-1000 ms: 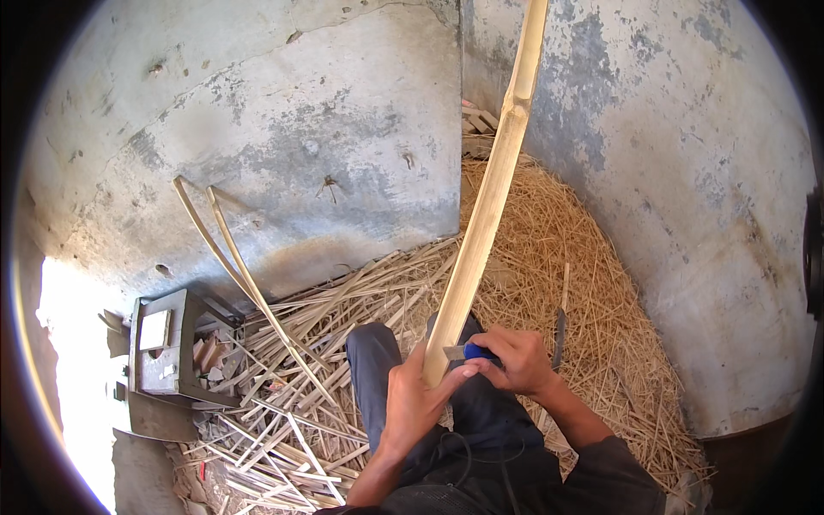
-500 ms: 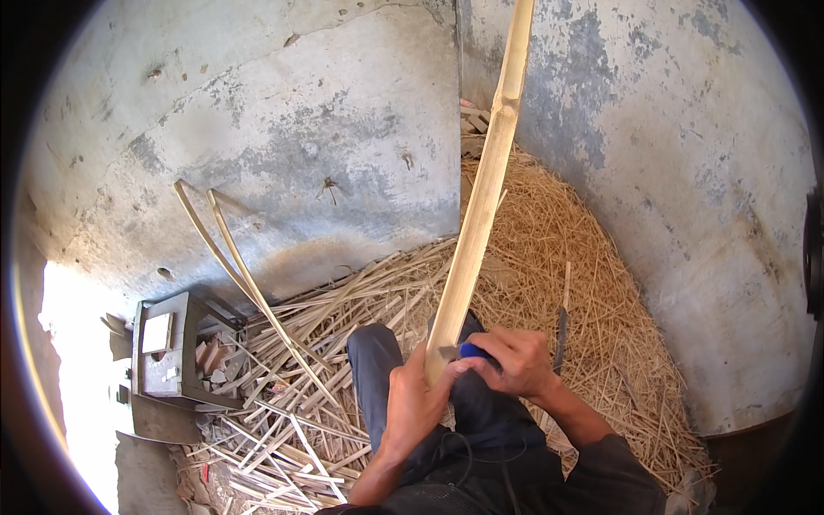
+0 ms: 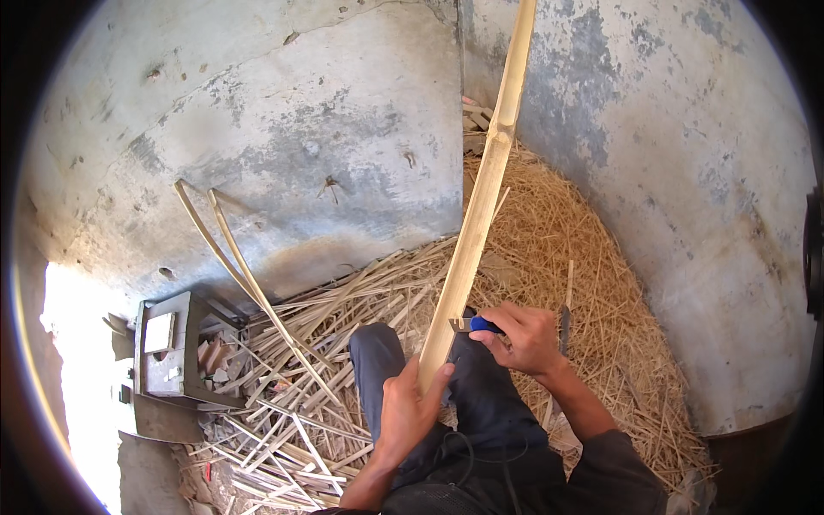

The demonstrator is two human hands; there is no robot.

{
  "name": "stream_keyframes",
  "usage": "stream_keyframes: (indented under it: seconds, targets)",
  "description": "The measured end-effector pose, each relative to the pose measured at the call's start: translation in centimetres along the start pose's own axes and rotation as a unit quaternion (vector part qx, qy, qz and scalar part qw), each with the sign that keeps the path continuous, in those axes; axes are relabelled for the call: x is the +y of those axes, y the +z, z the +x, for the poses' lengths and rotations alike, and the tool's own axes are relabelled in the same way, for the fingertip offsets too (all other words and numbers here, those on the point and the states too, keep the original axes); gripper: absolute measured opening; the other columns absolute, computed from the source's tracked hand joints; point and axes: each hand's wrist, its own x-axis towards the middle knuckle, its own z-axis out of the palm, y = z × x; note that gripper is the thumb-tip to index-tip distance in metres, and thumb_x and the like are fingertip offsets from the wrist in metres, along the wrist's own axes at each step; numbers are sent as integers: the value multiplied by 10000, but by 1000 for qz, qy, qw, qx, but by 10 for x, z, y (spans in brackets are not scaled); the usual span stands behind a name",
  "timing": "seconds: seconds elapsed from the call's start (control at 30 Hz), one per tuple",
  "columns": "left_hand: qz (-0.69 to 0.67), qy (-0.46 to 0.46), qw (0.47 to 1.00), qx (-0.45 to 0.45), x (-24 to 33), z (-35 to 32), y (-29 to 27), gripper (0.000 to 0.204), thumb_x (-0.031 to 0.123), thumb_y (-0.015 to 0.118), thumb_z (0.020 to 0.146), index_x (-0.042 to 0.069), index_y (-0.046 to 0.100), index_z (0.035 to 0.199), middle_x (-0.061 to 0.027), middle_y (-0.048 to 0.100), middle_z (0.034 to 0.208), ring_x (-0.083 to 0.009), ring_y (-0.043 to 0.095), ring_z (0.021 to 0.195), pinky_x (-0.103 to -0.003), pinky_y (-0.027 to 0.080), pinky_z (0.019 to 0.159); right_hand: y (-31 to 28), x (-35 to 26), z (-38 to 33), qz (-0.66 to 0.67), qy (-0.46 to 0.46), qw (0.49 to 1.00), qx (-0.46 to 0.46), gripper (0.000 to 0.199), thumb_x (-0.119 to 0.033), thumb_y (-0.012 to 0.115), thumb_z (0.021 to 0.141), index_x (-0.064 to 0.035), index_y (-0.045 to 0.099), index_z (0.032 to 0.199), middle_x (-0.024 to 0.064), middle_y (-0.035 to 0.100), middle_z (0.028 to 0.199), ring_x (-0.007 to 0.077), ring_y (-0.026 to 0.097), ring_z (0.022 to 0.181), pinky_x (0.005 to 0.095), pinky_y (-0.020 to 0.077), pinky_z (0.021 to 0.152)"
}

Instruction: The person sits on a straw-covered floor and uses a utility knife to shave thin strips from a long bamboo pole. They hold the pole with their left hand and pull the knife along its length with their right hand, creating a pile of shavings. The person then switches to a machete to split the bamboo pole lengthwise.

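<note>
A long pale bamboo strip [image 3: 481, 206] rises from my lap up and to the right, past the top of the view. My left hand [image 3: 410, 410] grips its lower end. My right hand [image 3: 522, 337] holds a blue-handled knife [image 3: 476, 324] with the blade against the strip's right edge, just above my left hand. My legs in dark trousers [image 3: 378, 365] stretch out over the straw below.
Straw and shavings [image 3: 558, 257] cover the floor between two stained concrete walls [image 3: 283, 146]. Split bamboo slats [image 3: 283, 429] lie piled at lower left; two curved strips [image 3: 232, 249] lean on the wall. A small metal box [image 3: 167, 352] sits at the left. Another blade [image 3: 564, 318] stands in the straw.
The strip's top has tilted slightly to the left. My right hand with the knife has shifted a little along the strip's edge; my left hand keeps its grip.
</note>
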Motion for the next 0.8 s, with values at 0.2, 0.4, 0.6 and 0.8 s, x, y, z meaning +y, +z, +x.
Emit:
stream_keyframes:
  seconds: [0.2,0.4,0.6,0.8]
  targets:
    - [10,-28,1000,-9,-20,-12,0,326,268,749,1010,-47,669,987,-198,631,640,-199,592,510,-361,450,514,-1,17,8,-12,7,1000,7,320,-414,763,947,-97,756,994,50,724,831,248,700,632,355,517,528]
    - [-4,-35,999,-8,-28,-13,-2,315,265,752,1009,-43,683,1010,-159,591,600,-167,518,482,-354,421,496,7,14,10,-2,8,1000,7,325,-408,762,951,-84,745,975,63,728,828,257,700,635,359,525,542]
    - [-161,-117,979,-54,-18,-8,-6,273,255,700,1054,-16,675,1041,14,553,620,-57,493,488,-269,388,440,11,3,8,167,142,975,-37,281,-332,742,980,-52,739,1007,93,725,832,228,710,690,338,538,626]
    - [-202,-138,963,-111,-33,-3,-9,268,258,672,1071,-5,619,1081,29,524,666,-50,482,469,-233,385,418,14,32,-2,379,221,879,-189,226,-261,758,960,-39,724,989,22,681,794,106,599,699,284,480,666]
